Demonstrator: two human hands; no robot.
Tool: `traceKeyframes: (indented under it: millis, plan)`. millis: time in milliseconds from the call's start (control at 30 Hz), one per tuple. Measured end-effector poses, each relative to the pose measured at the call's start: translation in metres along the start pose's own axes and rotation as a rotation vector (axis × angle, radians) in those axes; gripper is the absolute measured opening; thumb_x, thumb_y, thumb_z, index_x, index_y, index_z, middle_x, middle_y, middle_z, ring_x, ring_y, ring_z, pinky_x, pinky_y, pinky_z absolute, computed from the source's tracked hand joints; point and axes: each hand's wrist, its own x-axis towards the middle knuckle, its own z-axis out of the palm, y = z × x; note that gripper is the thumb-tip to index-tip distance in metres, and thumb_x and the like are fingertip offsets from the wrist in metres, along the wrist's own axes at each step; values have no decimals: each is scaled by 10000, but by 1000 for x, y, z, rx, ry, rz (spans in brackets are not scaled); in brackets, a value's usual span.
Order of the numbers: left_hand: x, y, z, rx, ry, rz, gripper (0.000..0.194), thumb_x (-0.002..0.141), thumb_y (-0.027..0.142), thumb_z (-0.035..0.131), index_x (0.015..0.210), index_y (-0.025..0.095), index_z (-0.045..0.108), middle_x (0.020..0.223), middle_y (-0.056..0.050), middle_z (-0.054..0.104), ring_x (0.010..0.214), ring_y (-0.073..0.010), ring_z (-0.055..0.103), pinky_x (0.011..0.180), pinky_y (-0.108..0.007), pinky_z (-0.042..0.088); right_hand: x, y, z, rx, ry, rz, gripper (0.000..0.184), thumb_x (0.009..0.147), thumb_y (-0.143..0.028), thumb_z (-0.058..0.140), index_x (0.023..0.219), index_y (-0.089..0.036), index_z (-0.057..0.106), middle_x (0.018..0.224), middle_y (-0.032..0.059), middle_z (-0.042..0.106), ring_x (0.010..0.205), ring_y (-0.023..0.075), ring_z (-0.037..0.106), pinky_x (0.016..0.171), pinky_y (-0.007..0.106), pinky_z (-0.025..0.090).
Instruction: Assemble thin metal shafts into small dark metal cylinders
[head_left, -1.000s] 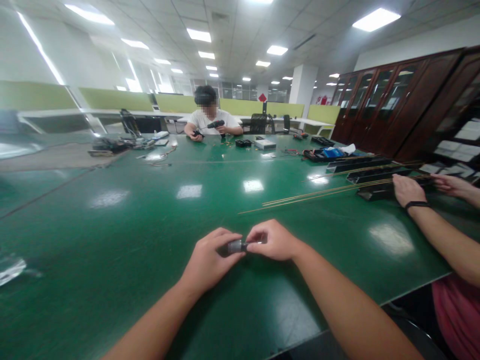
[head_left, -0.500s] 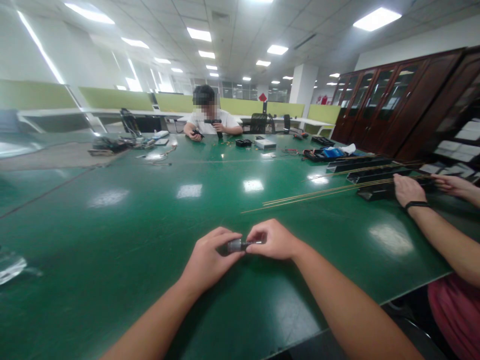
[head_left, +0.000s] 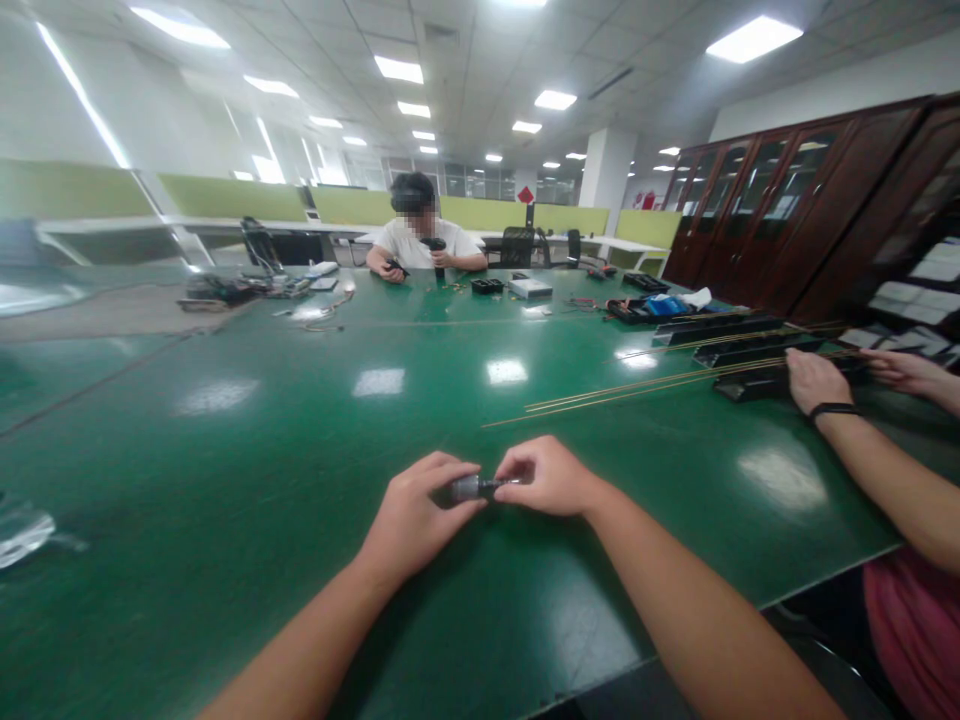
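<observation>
Between my hands, low over the green table point(head_left: 300, 440), is a small grey cylindrical part point(head_left: 466, 488) with a thin dark shaft point(head_left: 489, 485) on its right end. My left hand point(head_left: 424, 505) grips the grey cylinder between thumb and fingers. At the shaft end, my right hand point(head_left: 546, 480) is closed in a pinch, its fingertips on the shaft. The curled fingers of the right hand partly hide the shaft's far end. The exact kind of part is too small to make out.
Long thin brass-coloured rods point(head_left: 600, 393) lie across black channel-shaped holders point(head_left: 739, 383) to the right, under a co-worker's hand point(head_left: 817, 380). Across the table sits another person point(head_left: 424, 235) holding a dark tool. A clear round object point(head_left: 22, 530) stands at the left edge.
My hands and the grey part stay nearly in place, with the cylinder a touch further left. The person opposite has lifted their head slightly and shifted the dark tool.
</observation>
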Motion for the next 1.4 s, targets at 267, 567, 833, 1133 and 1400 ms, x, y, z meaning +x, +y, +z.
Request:
traceKeyframes:
  millis: [267,567,833,1133,1400]
  plan:
    - [2,2,-2,22,7,1,231,794,297,727,1023,261,719,964,-25,680,879,-175,642,782,-281,530,-1,2,-1,-15,14,11,135,710,-242,755,790,-136,729,708,29,691,605,128,586,572,222,435]
    - [2,-3,-2,21,8,-13,249,783,310,742,1027,265,718,968,-23,680,878,-178,639,788,-290,523,0,5,-3,-3,22,16,126,708,-230,745,784,-132,722,699,26,686,595,121,577,564,217,433]
    - [3,-2,-3,38,23,-5,244,783,327,738,1016,254,723,964,-30,684,875,-181,643,793,-295,535,1,7,-3,-5,32,32,128,702,-229,747,782,-131,722,687,24,680,588,118,568,555,216,427]
    - [3,-3,-4,27,31,-12,256,781,320,739,1029,261,722,963,-30,685,876,-182,644,791,-295,540,1,10,-5,-17,27,50,141,702,-253,752,777,-137,721,675,21,677,578,119,566,540,216,422]
    - [4,-4,-5,36,24,-19,252,781,326,736,1023,255,721,964,-30,684,875,-184,641,788,-294,529,1,13,-7,-31,25,49,142,710,-251,739,786,-132,721,686,25,680,582,119,566,549,219,432]
